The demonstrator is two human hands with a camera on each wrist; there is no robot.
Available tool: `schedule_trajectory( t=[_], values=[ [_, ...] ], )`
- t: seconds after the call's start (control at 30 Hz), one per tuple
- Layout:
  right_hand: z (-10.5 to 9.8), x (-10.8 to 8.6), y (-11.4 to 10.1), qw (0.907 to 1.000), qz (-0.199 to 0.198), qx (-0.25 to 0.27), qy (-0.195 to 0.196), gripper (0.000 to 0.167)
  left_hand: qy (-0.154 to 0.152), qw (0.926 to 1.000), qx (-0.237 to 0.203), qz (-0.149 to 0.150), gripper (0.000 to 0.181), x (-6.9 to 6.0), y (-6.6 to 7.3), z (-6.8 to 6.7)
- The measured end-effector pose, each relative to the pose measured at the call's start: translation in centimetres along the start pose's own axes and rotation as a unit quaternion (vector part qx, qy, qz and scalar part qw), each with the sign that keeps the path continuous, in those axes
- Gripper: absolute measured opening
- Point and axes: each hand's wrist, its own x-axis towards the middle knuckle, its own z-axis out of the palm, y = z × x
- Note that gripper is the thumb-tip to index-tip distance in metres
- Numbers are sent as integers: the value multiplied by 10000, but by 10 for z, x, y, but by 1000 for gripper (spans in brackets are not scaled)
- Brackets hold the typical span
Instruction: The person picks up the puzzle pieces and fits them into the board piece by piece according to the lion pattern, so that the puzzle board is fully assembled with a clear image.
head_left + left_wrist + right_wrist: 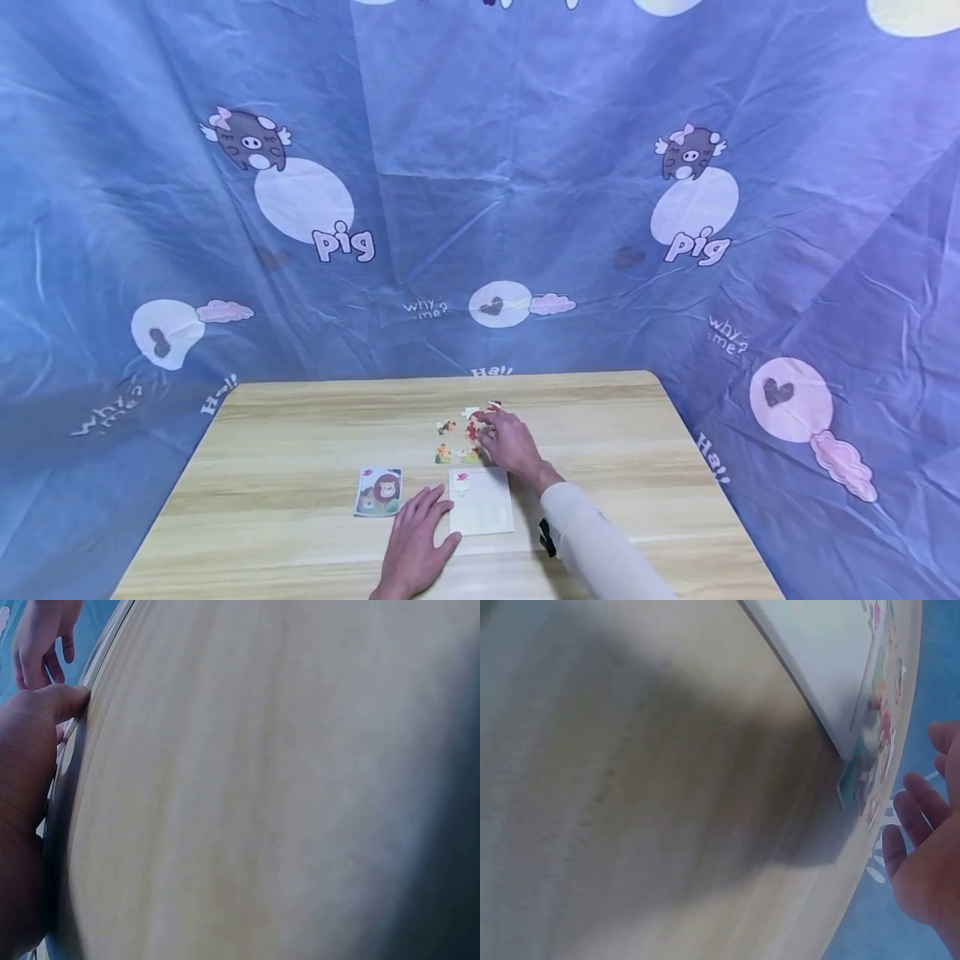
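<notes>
My right hand [513, 446] reaches over several loose jigsaw pieces [443, 454] on the table, its fingers slightly bent. In the right wrist view those fingers are apart with nothing seen between them; whether a fingertip touches a piece I cannot tell. A square white puzzle tray [483, 510] lies nearer to me, with one jigsaw piece [461, 485] in its upper left corner. Beside the tray's left edge my left hand [416, 537] rests on the table, fingers extended. Just left of it lies a picture card [378, 492] showing a lion.
The wood-grain table [285, 450] has its far edge against a blue printed cloth [435, 208], which also hangs along both sides. A small black object [547, 537] shows beside the right sleeve [600, 542].
</notes>
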Motion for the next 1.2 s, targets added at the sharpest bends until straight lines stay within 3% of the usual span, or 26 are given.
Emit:
schedule_trajectory(
  t=[0.13,0.43,0.63,0.9,1.2],
  values=[
    [0,6,3,9998,-159,-54,-94,37,34,10000,34,18,43,-1,-1,2],
    [1,14,1,9990,108,-283,-315,37,-33,10000,62,9,44,0,-1,3],
    [0,19,3,9972,52,-611,-427,37,89,9999,53,19,44,-3,1,4],
    [0,31,9,9953,-77,-830,-499,37,17,10000,86,-48,43,-3,1,7],
    [1,46,5,9931,-145,-962,-653,36,237,9994,216,94,43,-1,-2,10]
  ],
)
